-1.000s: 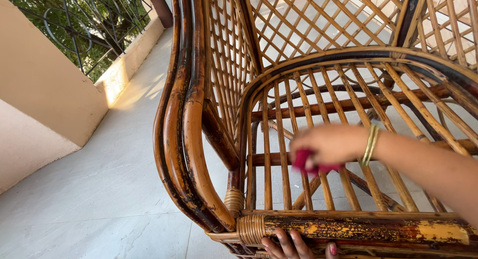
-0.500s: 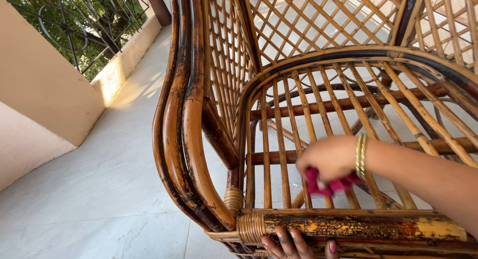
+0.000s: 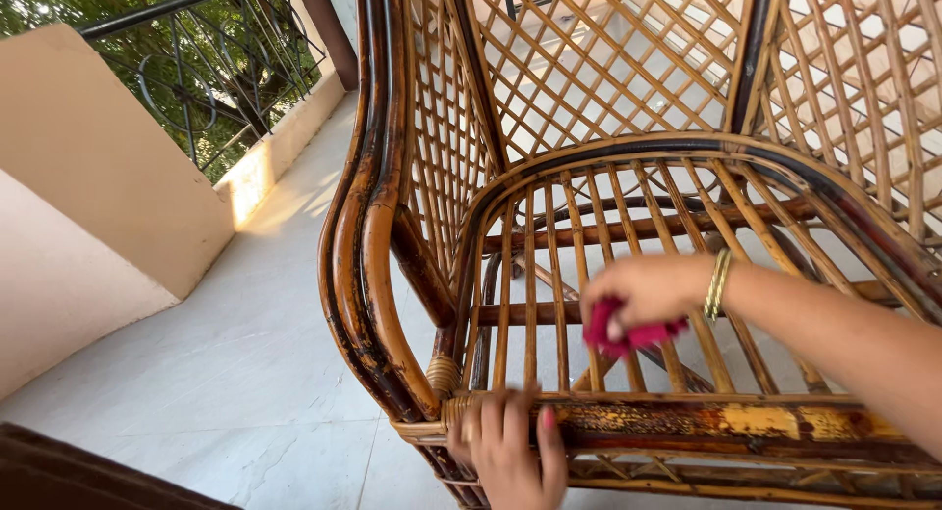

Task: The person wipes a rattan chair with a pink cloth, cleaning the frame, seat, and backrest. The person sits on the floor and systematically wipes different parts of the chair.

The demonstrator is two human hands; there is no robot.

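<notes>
Centrally, my right hand (image 3: pixel 648 294) pinches a red cloth (image 3: pixel 618 335) against the seat slats (image 3: pixel 549 294); my left hand (image 3: pixel 510 451), lower center, clasps the chair's front rail (image 3: pixel 706 422), steadying it.

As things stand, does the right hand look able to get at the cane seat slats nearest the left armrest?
Probably yes: the right hand, holding a crumpled red cloth, is already over the cane seat slats, and nothing lies between it and the curved cane armrest.

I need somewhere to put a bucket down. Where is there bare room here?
The pale floor left of the cane chair, up to the low wall, is bare. The seat slats are crowded: right hand with red cloth, left hand on the front rail.
</notes>
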